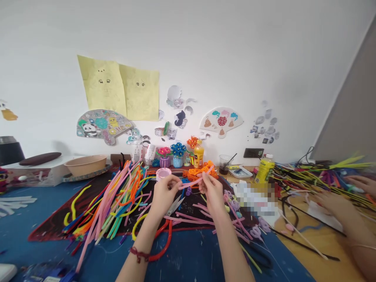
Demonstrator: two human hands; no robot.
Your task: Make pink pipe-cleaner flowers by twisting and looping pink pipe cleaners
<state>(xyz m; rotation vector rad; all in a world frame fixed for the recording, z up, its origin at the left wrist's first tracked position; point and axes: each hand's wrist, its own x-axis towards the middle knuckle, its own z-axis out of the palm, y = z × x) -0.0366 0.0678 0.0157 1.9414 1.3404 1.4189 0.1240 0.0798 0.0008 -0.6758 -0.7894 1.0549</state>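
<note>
Left hand [164, 192] and right hand [210, 188] each pinch an end of one pink pipe cleaner [192, 182], held clear of the scissors [175, 204], probably for bending room.

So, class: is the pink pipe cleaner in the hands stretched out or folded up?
Stretched out: the pink pipe cleaner runs across the gap between the left hand and the right hand, each pinching it.

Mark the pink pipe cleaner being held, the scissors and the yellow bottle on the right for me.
pink pipe cleaner [190, 183]: head view, on its free middle stretch.
scissors [177, 203]: head view, on the grey blades.
yellow bottle [264, 171]: head view, on its body below the cap.
</note>
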